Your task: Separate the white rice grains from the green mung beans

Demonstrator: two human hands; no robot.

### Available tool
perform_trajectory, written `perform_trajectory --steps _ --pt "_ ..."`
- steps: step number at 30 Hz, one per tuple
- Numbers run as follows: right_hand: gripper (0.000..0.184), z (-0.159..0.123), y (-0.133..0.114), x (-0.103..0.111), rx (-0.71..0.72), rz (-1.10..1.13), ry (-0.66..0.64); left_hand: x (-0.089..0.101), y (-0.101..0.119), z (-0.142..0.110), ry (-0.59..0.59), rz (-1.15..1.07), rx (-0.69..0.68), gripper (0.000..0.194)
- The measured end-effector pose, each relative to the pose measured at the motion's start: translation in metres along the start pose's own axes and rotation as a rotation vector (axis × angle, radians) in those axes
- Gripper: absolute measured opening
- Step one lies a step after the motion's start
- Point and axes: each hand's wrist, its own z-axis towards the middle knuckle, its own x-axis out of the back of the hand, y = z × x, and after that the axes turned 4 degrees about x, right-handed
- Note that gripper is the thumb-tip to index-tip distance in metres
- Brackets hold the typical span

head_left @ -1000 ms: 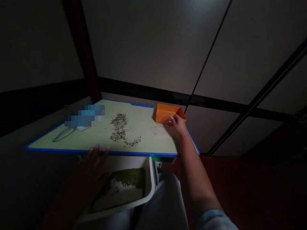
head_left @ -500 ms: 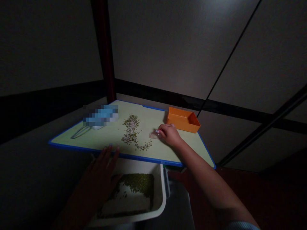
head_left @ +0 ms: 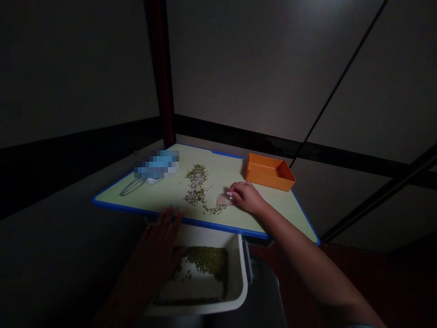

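My right hand (head_left: 246, 196) is closed in a pinch low over the pale board (head_left: 280, 214), its fingertips on a small pale, see-through piece (head_left: 223, 199) whose exact kind I cannot make out. Just left and below that piece curves a thin trail of green seeds (head_left: 214, 210). A larger scatter of green and pale grains (head_left: 196, 184) lies further left. My left hand (head_left: 155, 250) is in shadow, fingers stretched out, with their tips at the board's near blue edge. Under it is a white tub (head_left: 243, 273) holding green seeds (head_left: 208, 262).
An orange open-topped box (head_left: 269, 175) stands at the board's back right corner. On the back left, a blurred-out blue object (head_left: 157, 164) lies beside a looped cord or handle (head_left: 131, 186). Wall panels rise behind the board. A dark red post (head_left: 165, 82) stands at the back.
My right hand has moved from the orange box leftward and nearer over the board, with the see-through piece, to the seed trail. My left hand stays at the edge. The view has shifted.
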Motion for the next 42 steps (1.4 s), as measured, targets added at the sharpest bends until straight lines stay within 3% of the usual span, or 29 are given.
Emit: perform_trajectory --steps 8,13,18,25,33,38,42 --pt "0.013 -0.009 0.002 -0.001 0.086 0.043 0.011 0.0 0.0 0.0 -0.009 -0.014 0.008 0.077" --pt "0.017 -0.015 0.006 0.007 0.061 0.057 0.118 -0.003 0.001 -0.002 -0.022 -0.027 0.009 0.079" --pt "0.021 -0.031 0.005 0.01 -0.121 0.028 0.194 -0.009 0.0 -0.003 -0.031 -0.06 0.019 0.082" --pt "0.024 -0.048 -0.016 -0.011 -0.335 -0.038 0.35 -0.014 0.003 0.0 0.006 -0.145 0.03 0.081" --pt "0.022 -0.045 -0.018 -0.012 -0.426 -0.105 0.345 0.001 0.002 0.001 -0.052 -0.171 0.043 0.077" --pt "0.022 -0.041 -0.023 -0.011 -0.432 -0.244 0.251 0.009 0.006 0.003 -0.066 -0.138 0.053 0.077" --pt "0.021 -0.042 -0.024 -0.01 -0.427 -0.23 0.23 0.012 0.006 0.004 -0.078 -0.169 0.046 0.078"
